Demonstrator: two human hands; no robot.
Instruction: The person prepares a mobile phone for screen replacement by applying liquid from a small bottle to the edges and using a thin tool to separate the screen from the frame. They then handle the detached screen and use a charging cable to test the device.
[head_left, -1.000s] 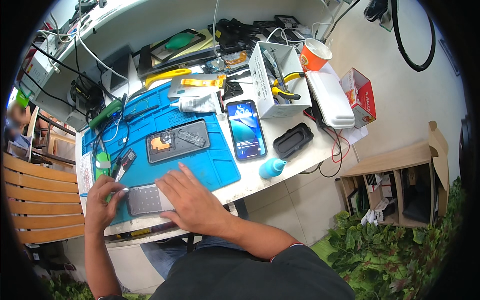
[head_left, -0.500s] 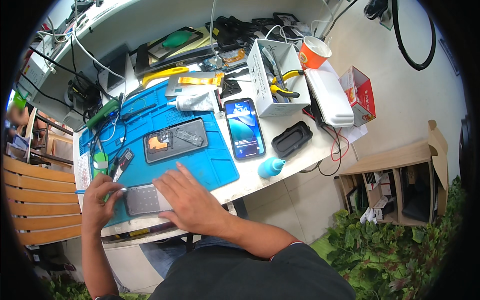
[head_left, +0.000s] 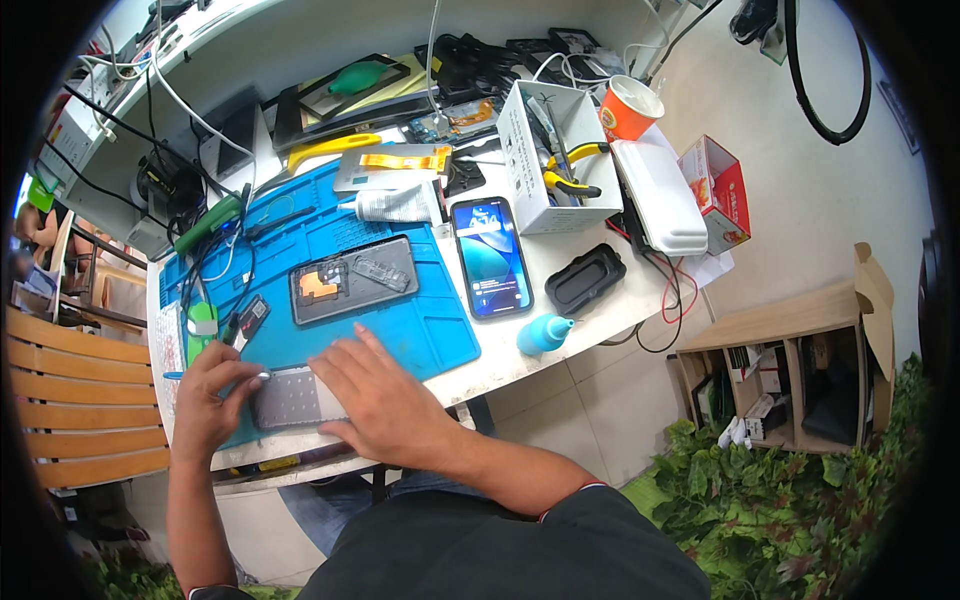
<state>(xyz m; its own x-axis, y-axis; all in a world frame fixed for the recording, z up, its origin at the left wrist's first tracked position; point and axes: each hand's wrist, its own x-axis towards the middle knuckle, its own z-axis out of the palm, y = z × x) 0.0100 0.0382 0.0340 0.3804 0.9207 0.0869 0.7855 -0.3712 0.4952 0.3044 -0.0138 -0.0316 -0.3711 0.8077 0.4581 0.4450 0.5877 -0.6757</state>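
Observation:
A grey phone panel [head_left: 288, 398] with a dotted surface lies at the near edge of the blue mat [head_left: 400, 336]. Across its right part rests my right hand [head_left: 382, 402], thumb at the near edge and fingers over the far side, gripping it. My left hand [head_left: 212, 400] is closed in a pinch at the panel's left corner. From behind that hand pokes the blue end of a thin stick-like tool [head_left: 173, 376]; a small whitish bit shows at the fingertips. Beyond lies an opened phone housing [head_left: 352, 280] with an orange patch inside.
A lit smartphone [head_left: 490, 258], black tray [head_left: 586, 278] and blue bottle [head_left: 545, 335] stand to the right. Behind them are a white box [head_left: 530, 190] with pliers [head_left: 575, 170], an orange cup [head_left: 628, 108] and a white case [head_left: 660, 195]. Cables and a green-handled tool [head_left: 207, 225] crowd the left.
My left hand has shifted slightly right and up along the panel's corner, the thin blue tool moving with it. My right hand stays on the panel.

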